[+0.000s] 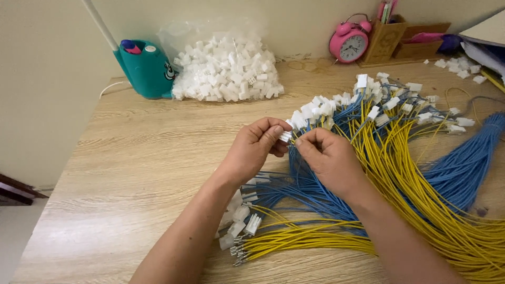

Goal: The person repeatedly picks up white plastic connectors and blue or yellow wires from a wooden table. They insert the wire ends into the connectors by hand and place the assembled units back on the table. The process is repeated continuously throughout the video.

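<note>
Fitting a connector over the wire pile
Left hand [252, 149] pinches a white connector [285, 137], long axis level, pointing right toward right hand [329, 158], which pinches wire ends.

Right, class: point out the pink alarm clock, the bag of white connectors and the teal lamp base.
pink alarm clock [351, 46], head view, on its dial.
bag of white connectors [227, 71], head view, mid-bag.
teal lamp base [146, 69], head view, front face.

The left hand [255, 147] pinches a white connector [285, 137]. The right hand [329, 158], touching it, grips a wire end above blue and yellow wires [400, 173].
</note>
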